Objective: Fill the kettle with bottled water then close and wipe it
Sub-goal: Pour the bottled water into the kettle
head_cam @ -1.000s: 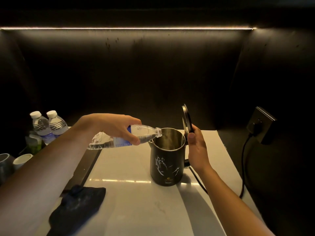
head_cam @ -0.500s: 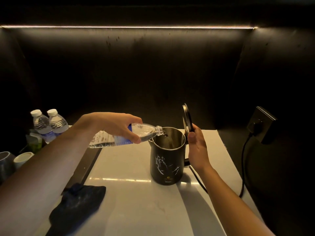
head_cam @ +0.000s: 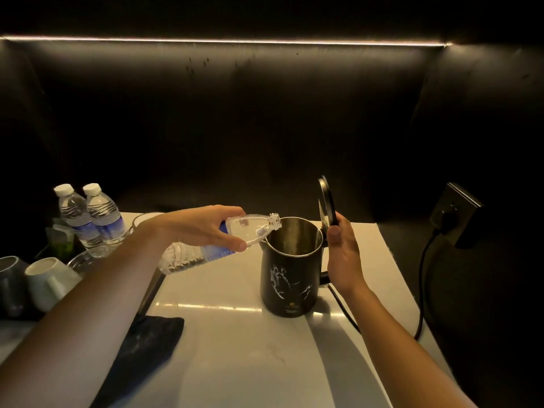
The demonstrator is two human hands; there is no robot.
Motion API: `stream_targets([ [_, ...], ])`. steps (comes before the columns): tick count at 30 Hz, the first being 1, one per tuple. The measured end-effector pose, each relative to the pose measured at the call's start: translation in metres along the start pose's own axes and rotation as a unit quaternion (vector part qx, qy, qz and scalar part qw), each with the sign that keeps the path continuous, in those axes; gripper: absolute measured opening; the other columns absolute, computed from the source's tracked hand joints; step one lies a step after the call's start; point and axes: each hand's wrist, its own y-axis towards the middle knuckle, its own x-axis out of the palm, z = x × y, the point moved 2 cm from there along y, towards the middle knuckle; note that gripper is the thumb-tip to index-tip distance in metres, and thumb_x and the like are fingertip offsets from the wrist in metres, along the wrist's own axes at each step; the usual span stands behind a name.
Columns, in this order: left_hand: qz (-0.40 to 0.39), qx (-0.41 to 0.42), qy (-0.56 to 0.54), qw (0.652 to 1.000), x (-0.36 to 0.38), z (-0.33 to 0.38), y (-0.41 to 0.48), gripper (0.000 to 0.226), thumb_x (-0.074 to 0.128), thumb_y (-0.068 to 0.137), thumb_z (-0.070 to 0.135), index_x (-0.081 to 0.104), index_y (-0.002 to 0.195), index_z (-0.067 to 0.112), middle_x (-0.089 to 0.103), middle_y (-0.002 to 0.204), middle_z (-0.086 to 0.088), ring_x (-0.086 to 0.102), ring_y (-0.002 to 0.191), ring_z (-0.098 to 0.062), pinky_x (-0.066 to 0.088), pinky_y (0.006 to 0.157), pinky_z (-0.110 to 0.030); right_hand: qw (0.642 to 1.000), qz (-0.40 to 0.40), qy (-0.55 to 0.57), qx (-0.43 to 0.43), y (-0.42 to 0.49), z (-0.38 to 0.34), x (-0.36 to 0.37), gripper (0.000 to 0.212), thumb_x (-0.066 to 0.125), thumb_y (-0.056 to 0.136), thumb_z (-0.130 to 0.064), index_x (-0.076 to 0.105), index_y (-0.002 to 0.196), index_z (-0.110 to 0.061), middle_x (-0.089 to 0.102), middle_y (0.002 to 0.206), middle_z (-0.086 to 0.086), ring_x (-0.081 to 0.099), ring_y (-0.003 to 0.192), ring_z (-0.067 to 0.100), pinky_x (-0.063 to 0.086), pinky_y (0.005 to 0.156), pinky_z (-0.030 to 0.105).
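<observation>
A black kettle [head_cam: 290,278] with a white pattern stands on the white counter [head_cam: 250,363], its round lid [head_cam: 327,201] swung up on the right side. My left hand [head_cam: 206,228] grips a clear, uncapped water bottle [head_cam: 223,245] with a blue label, lying nearly level with its mouth just over the kettle's left rim. My right hand [head_cam: 343,254] rests against the kettle's handle side, thumb up at the base of the lid. A dark cloth [head_cam: 150,346] lies on the counter at front left.
Two capped water bottles [head_cam: 91,219] stand at the back left beside a green packet [head_cam: 60,241]. Cups [head_cam: 44,278] sit on a dark tray at the left edge. A black cord [head_cam: 422,278] runs from the kettle to a wall socket [head_cam: 454,213] on the right.
The bottle's neck has lifted a little, so its mouth sits higher over the kettle rim. My right hand stays by the lid and handle.
</observation>
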Motion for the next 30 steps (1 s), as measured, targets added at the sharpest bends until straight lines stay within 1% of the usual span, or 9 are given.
stream_targets([
  [3,0.007,0.012,-0.049,0.999,0.009,-0.007,-0.003,0.056,0.076,0.073,0.055,0.050,0.119,0.036,0.062,0.111,0.009,0.064,0.102,-0.017,0.057,0.093,-0.039,1.000,-0.001,-0.002,0.000,0.000,0.001,0.000,0.098,0.025,0.072,-0.092,0.048,0.139,-0.025,0.057,0.135,0.002,0.056,0.122,0.021,0.041,0.084,0.015],
  [7,0.044,0.018,-0.109,0.993,0.022,-0.014,-0.009,0.063,0.075,0.074,0.055,0.048,0.127,0.034,0.061,0.116,0.009,0.065,0.103,-0.019,0.058,0.091,-0.040,1.000,-0.001,-0.003,0.003,0.000,0.001,0.000,0.100,0.025,0.071,-0.093,0.047,0.140,-0.024,0.058,0.135,0.004,0.056,0.122,0.023,0.042,0.084,0.016],
  [11,0.101,0.025,-0.184,0.977,0.036,-0.023,-0.013,0.075,0.072,0.062,0.068,0.047,0.126,0.037,0.056,0.125,0.009,0.062,0.108,-0.025,0.059,0.088,-0.037,1.000,-0.003,0.002,0.008,-0.001,0.000,0.001,0.099,0.025,0.070,-0.094,0.046,0.139,-0.027,0.057,0.136,0.003,0.056,0.122,0.022,0.042,0.084,0.017],
  [13,0.146,0.035,-0.213,0.965,0.045,-0.029,-0.013,0.082,0.070,0.061,0.074,0.045,0.129,0.035,0.056,0.123,0.008,0.062,0.107,-0.024,0.058,0.084,-0.033,1.000,-0.002,-0.002,0.006,-0.001,-0.001,0.001,0.099,0.024,0.070,-0.094,0.046,0.139,-0.027,0.056,0.136,0.003,0.055,0.121,0.021,0.040,0.083,0.016],
  [15,0.207,0.025,-0.251,0.945,0.056,-0.037,-0.011,0.083,0.070,0.066,0.070,0.044,0.133,0.029,0.057,0.121,0.004,0.061,0.107,-0.024,0.057,0.083,-0.032,1.000,-0.002,-0.004,0.005,-0.002,-0.001,0.000,0.099,0.024,0.070,-0.094,0.046,0.139,-0.027,0.056,0.137,0.003,0.055,0.122,0.021,0.039,0.082,0.015],
  [18,0.294,-0.016,-0.307,0.905,0.075,-0.052,-0.003,0.075,0.072,0.072,0.060,0.042,0.132,0.027,0.056,0.126,-0.003,0.060,0.111,-0.027,0.057,0.092,-0.044,1.000,-0.002,-0.002,0.007,-0.002,0.001,0.000,0.099,0.025,0.071,-0.093,0.047,0.139,-0.025,0.056,0.136,0.004,0.055,0.122,0.022,0.039,0.082,0.015],
  [23,0.397,-0.077,-0.294,0.866,0.102,-0.063,0.005,0.067,0.070,0.084,0.045,0.032,0.138,0.030,0.046,0.137,-0.003,0.051,0.116,-0.021,0.054,0.097,-0.044,1.000,-0.007,-0.009,0.006,-0.001,0.003,0.000,0.096,0.026,0.073,-0.092,0.047,0.139,-0.026,0.056,0.135,0.004,0.055,0.123,0.023,0.040,0.083,0.016],
  [26,0.422,-0.093,-0.287,0.855,0.112,-0.066,0.007,0.071,0.069,0.086,0.043,0.029,0.142,0.028,0.043,0.145,-0.006,0.048,0.119,-0.022,0.050,0.101,-0.046,1.000,-0.007,-0.008,0.010,-0.002,0.001,-0.001,0.097,0.024,0.071,-0.094,0.046,0.138,-0.028,0.056,0.137,0.003,0.053,0.124,0.021,0.037,0.082,0.014],
  [30,0.448,-0.102,-0.286,0.841,0.118,-0.071,0.009,0.075,0.070,0.086,0.040,0.026,0.145,0.026,0.040,0.149,-0.007,0.048,0.128,-0.028,0.047,0.101,-0.042,1.000,-0.009,-0.010,0.008,-0.003,-0.001,-0.001,0.096,0.024,0.071,-0.093,0.045,0.139,-0.028,0.056,0.137,0.002,0.053,0.123,0.019,0.036,0.082,0.013],
])
